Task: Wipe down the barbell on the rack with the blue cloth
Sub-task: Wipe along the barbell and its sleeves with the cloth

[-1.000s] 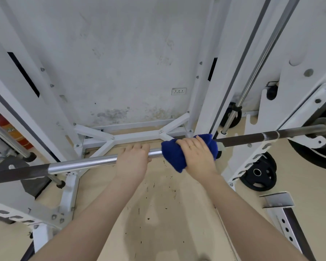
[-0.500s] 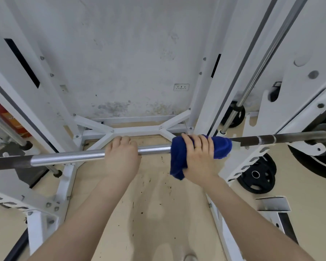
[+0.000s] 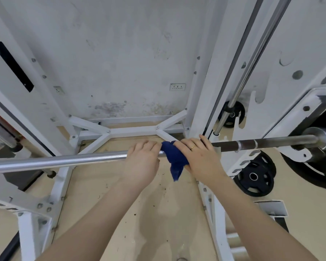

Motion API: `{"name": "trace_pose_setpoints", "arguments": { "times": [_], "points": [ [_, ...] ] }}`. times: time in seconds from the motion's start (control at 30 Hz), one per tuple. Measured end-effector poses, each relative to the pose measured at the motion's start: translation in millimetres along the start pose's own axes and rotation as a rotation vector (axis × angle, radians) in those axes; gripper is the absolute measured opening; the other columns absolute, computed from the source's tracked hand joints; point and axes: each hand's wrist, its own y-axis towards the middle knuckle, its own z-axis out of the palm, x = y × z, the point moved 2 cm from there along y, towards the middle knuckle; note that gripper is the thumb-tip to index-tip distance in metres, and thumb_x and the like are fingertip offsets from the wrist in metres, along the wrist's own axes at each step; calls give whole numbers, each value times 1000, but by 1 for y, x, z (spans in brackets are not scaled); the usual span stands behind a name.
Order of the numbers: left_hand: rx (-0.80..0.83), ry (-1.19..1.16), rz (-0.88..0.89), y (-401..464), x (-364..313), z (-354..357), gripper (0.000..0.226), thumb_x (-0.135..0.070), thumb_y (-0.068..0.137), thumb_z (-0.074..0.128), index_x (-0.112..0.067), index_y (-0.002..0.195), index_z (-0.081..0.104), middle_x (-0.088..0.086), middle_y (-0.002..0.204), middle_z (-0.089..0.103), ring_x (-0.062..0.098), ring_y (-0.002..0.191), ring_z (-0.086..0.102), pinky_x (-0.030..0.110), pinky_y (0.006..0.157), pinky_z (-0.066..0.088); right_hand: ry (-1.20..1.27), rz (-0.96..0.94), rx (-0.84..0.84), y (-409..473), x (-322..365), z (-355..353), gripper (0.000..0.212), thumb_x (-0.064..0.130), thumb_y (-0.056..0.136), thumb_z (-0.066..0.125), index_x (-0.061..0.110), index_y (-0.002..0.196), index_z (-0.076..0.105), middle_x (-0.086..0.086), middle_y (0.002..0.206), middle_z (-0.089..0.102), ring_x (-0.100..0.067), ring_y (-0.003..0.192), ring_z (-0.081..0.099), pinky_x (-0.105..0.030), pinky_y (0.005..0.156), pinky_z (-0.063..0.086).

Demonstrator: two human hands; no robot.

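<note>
Bar: lies across the white rack, chrome on the left, dark toward the right sleeve.
Cloth: blue, bunched round the bar between the two hands, one corner hanging below.
Left hand: fingers curled over the bar, just beside the cloth.
Right hand: fingers wrapped over cloth and bar, ring on one finger.
Plate: black, on the floor by the right upright.
</note>
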Motion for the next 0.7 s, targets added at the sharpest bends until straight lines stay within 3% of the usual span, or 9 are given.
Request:
{"name": "trace_pose_setpoints", "arguments": {
  "times": [0.13,0.2,0.27,0.33,0.43,0.5,0.6,0.7],
  "points": [
    [1,6,10,6,-12,6,39,-16,79,68,-13,118,60,3,113,66,29,117,53,38,100,36,100,-27,138,1,-12,-2,61,19,65,75,18,123,55,0,112,65,-24,103,61,-35,109,21],
    [-71,26,19,9,-11,8,39,-13,57,85,-15,93,70,-1,83,72,26,87,67,34,80,50,170,4,277,8,-9,-1,63,25,68,71,18,128,51,1,117,62,-23,110,56,-34,110,23],
    [-99,68,8,12,-10,10,39,-12,45,89,-17,79,71,-6,65,69,21,66,67,29,64,52,168,16,373,19,-1,-3,59,37,73,65,20,127,48,3,116,60,-22,108,55,-32,102,31],
    [-82,41,-27,12,-10,10,31,-9,59,81,-13,88,70,-1,72,70,25,72,65,32,70,50,171,7,407,33,4,-6,50,46,78,59,21,120,49,5,105,60,-20,99,56,-30,82,36],
    [-46,-5,-86,14,-14,8,28,-12,86,53,-12,114,59,4,103,66,28,101,57,32,89,36,235,-26,477,47,2,-10,32,42,84,53,23,109,53,13,77,50,-18,83,57,-26,60,32],
    [-39,20,-121,13,-14,7,26,-15,90,46,-15,114,55,1,107,63,24,105,54,29,88,32,288,-4,479,49,-2,-12,21,41,89,47,24,97,56,14,61,39,-16,68,49,-25,49,26],
    [-72,25,-153,10,-17,6,22,-13,87,49,-14,107,58,2,102,65,26,99,58,29,80,31,342,94,461,48,-1,-15,28,44,94,40,24,76,48,12,59,40,-15,64,44,-26,50,30],
    [-66,31,-202,9,-18,5,20,-9,86,49,-13,104,59,2,98,68,27,94,59,29,75,28,350,144,382,38,-9,-14,23,37,93,42,18,92,54,4,77,59,-21,73,56,-30,61,43]
  ]
}}
